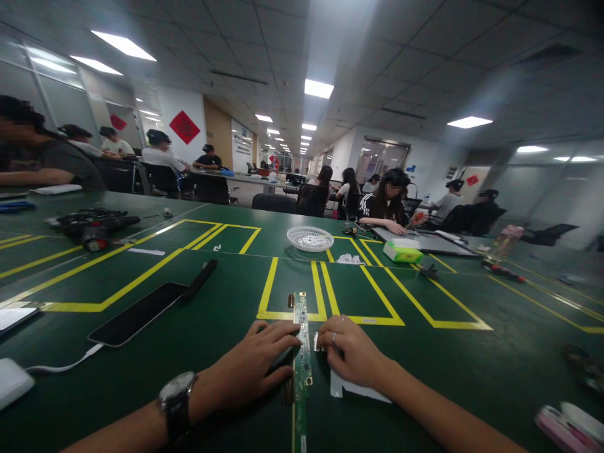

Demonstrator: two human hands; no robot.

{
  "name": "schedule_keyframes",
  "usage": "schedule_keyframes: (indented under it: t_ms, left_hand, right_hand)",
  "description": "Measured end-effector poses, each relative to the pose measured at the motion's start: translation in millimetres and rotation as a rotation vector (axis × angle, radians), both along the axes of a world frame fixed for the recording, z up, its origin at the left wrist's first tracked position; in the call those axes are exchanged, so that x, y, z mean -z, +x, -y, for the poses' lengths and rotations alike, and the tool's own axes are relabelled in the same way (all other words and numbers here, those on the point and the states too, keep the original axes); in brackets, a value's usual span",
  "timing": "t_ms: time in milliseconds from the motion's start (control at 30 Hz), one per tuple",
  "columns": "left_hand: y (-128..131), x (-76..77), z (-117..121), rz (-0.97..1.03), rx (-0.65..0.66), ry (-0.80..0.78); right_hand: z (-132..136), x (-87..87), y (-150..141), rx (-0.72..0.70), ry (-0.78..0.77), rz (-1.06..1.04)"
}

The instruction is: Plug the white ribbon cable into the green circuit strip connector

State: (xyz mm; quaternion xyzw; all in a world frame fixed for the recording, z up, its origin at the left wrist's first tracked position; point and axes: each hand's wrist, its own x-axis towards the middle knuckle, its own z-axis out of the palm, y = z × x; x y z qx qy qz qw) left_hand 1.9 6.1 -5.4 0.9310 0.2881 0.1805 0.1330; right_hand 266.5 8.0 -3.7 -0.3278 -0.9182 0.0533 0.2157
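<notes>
A long, narrow green circuit board (pixel 303 358) lies on the table in front of me, pointing away. My left hand (pixel 259 355) rests along its left edge, fingers stretched and thumb apart, with fingertips touching the board. Brown-gold flex tabs (pixel 291 301) stick out from its left side. Just right of the board, my right hand (pixel 346 346) is closed, its fingertips pinching a small silvery piece (pixel 316 341) whose kind I cannot make out. White paper or backing (pixel 358 389) lies partly hidden under that hand.
Ahead stands a white round basket (pixel 310 239), with a green tissue pack (pixel 402 250) to its right. A black phone (pixel 138 313) with a white cable lies left, a power tool (pixel 94 226) beyond. Yellow tape marks the green table (pixel 226 283). A co-worker (pixel 389 201) sits across.
</notes>
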Motion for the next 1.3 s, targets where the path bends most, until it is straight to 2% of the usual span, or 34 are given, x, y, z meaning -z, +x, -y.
schedule_keyframes:
  t_ms: [367,600,900,1067,1300]
  left_hand:
    - [2.1,6.6,-3.9,-0.011,0.028,0.005]
    - [2.4,7.8,-4.6,-0.024,0.044,0.022]
    - [3.5,6.1,-3.4,-0.088,0.032,0.006]
    - [3.0,7.1,-5.1,-0.046,0.052,0.008]
    - [1.4,7.5,-5.1,-0.053,0.101,-0.016]
  right_hand:
    - [3.6,-8.7,-4.5,-0.045,-0.029,-0.015]
    - [2.1,-6.7,-5.1,-0.077,-0.014,-0.025]
    - [1.1,-3.5,-3.8,-0.046,0.021,0.019]
    - [1.2,-3.2,-3.7,-0.059,0.01,0.022]
    - [0.3,-2.3,-0.9,-0.184,0.027,0.007]
